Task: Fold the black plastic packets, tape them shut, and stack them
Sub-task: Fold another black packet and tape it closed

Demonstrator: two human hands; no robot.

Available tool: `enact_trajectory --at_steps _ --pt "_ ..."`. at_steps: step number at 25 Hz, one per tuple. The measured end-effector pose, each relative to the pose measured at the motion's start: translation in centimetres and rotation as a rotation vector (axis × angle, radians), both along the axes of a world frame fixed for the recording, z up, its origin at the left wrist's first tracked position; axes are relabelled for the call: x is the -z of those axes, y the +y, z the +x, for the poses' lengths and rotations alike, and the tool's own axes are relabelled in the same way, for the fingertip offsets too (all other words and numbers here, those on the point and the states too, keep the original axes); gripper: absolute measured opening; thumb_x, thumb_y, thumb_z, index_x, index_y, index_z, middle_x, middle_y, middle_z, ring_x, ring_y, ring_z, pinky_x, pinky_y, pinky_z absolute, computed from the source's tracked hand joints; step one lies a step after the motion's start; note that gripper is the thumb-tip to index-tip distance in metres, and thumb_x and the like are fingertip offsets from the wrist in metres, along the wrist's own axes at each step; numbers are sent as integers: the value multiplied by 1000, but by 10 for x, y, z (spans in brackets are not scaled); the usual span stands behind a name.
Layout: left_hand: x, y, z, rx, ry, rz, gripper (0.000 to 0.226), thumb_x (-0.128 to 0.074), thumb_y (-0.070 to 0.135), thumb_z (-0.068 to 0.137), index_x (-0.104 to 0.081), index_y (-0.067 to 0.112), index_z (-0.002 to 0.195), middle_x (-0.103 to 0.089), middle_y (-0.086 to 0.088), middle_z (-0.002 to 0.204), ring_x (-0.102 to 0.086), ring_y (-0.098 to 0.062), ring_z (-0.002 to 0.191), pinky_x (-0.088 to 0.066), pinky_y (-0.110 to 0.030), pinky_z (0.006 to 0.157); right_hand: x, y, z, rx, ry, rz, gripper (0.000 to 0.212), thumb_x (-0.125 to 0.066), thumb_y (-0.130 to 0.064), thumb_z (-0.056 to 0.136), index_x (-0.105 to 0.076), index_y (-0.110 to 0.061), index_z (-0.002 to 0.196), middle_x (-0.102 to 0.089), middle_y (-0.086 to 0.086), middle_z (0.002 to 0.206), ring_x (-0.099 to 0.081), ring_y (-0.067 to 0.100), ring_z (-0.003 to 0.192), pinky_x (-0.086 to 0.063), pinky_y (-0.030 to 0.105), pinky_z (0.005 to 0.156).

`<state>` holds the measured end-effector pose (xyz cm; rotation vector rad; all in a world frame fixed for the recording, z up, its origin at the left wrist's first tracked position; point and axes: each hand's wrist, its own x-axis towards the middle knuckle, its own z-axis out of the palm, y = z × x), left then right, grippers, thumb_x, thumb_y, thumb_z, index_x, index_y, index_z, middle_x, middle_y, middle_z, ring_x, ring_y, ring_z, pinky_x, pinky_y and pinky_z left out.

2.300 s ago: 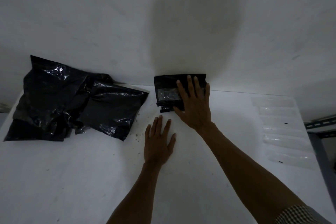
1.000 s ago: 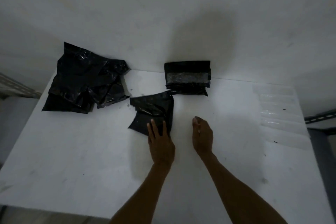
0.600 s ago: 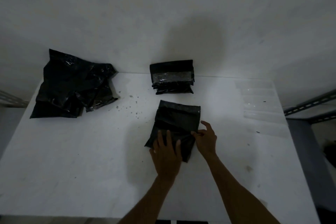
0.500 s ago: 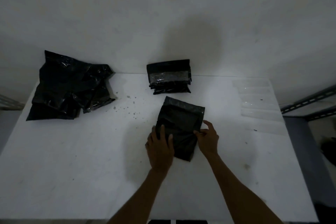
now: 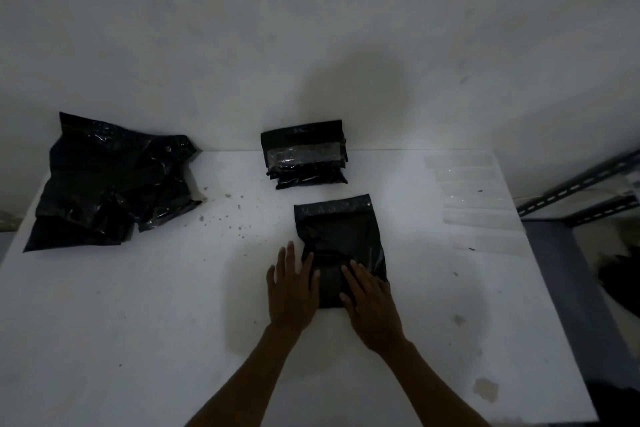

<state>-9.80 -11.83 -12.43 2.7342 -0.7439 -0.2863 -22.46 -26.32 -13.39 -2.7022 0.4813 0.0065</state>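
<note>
A black plastic packet (image 5: 337,236) lies flat on the white table (image 5: 138,322), its flap end pointing away from me. Both hands press its near end with straight fingers: my left hand (image 5: 292,284) lies on the left edge, my right hand (image 5: 369,302) on the lower right part. Behind it, against the wall, stands a small stack of folded, taped packets (image 5: 304,153). A loose heap of unfolded black packets (image 5: 110,180) lies at the far left.
Several clear tape strips (image 5: 474,191) are stuck along the table's right side. Crumbs are scattered between the heap and the packet. A metal shelf frame (image 5: 581,194) stands past the right edge. The wall runs right behind the table.
My left hand drew one packet from the heap to the middle of the table. Both hands have since squared it up and now lie flat on its near end.
</note>
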Motion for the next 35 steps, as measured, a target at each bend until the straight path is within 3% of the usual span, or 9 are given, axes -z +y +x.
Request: enact_trajectory --at_steps 4,9,13,17,24,29,35 --pt "5 -8 21 147 3 91 60 -18 57 102 -23 29 155 -1 -6 165 -2 -25 151 -20 -52 119 -8 -7 25 -31 26 -52 56 -21 -50 105 -19 -26 155 -15 3 163 -10 21 151 -17 46 121" --pt "14 3 39 66 43 215 79 -13 77 92 4 34 156 13 -3 164 15 -26 150 2 -53 120 5 -48 29 43 165 -92 69 -1 -62 99 -12 -25 157 -1 0 164 1 18 152 -15 57 119" --pt "6 -7 57 131 30 152 80 -15 76 93 6 32 156 18 -5 163 20 -25 149 3 -53 120 1 -59 47 44 135 -121 67 -10 -60 101 -8 -24 157 3 4 164 4 22 152 -4 53 121" --pt "7 -19 71 241 58 239 83 -15 82 87 6 38 155 20 -3 162 20 -28 149 6 -59 118 3 -47 60 -120 129 -125 61 -12 -57 103 -11 -27 157 -4 3 165 -3 23 152 -8 51 122" --pt "13 -9 65 326 -4 180 87 -21 84 87 -2 35 156 12 -3 164 15 -28 150 2 -62 116 8 -15 31 41 133 -70 61 -16 -55 104 -16 -24 157 -2 5 165 3 21 152 -7 51 120" --pt "12 -21 87 313 -63 250 80 -20 80 90 -12 36 156 -1 -4 165 5 -30 151 0 -63 116 8 -63 68 -8 166 -170 62 -13 -55 103 -16 -23 157 -6 4 165 -2 23 152 -5 58 120" --pt "13 -21 103 321 -74 226 82 -20 80 89 -3 36 156 11 -7 164 12 -30 150 1 -61 117 6 -104 74 22 169 -219 62 -17 -54 103 -10 -24 157 0 4 164 1 24 152 -4 57 120"
